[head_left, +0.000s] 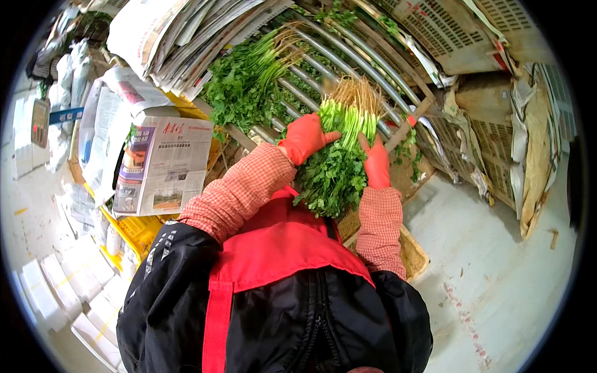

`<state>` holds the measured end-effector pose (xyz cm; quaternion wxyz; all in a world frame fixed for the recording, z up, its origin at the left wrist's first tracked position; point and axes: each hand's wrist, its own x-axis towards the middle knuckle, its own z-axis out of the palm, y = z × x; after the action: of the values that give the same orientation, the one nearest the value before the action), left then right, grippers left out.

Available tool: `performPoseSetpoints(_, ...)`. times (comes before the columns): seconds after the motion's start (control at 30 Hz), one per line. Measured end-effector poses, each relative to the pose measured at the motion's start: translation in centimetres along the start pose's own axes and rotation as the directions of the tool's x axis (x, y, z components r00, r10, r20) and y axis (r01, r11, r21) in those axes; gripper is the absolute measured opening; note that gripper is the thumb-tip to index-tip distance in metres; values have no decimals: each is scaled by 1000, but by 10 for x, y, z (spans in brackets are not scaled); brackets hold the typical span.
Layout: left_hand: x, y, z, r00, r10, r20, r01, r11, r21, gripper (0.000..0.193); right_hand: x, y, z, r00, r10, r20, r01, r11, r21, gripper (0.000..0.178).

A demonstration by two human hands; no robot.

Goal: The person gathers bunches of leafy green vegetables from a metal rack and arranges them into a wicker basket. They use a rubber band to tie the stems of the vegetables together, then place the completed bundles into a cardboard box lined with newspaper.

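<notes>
A bunch of coriander point(336, 163) lies before me, its pale stems and brown roots pointing away and its leaves toward my apron. My left hand point(305, 139), in an orange-red rubber glove, grips its left side with the thumb laid across the stems; the other fingers are partly hidden. On the opposite side my right hand point(375, 164), gloved alike, holds the stems between thumb and fingers, the fingertips partly out of sight. Beneath the roots runs a rack of metal bars point(311, 59). More coriander point(242, 84) rests on the bars, farther off to the left.
A thick stack of newspapers point(180, 37) rises at the far left. Nearer, a folded newspaper point(165, 165) covers a yellow crate point(138, 233). Plastic crates point(485, 118) lined with paper stand at the right. White foam boxes point(62, 283) sit on the floor at the lower left.
</notes>
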<state>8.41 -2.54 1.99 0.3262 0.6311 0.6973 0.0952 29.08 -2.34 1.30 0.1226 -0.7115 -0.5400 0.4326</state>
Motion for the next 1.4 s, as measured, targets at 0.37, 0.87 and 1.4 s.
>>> performPoseSetpoints(0.37,-24,18,16,991,-134,28,135,931,-339,75,6,33,5,988,-109,113,56,919,391,61)
performPoseSetpoints(0.87,-121,-45,-71,987,-113,-113,26,810,-586,70,-108,-83,71,956,-213,201,24,741,671,50)
performPoseSetpoints(1.4,-235,-385,-304,494,-668,-557,-778,-54,-626,53,-177,-548,408,172,-732,659,940,322,112,67)
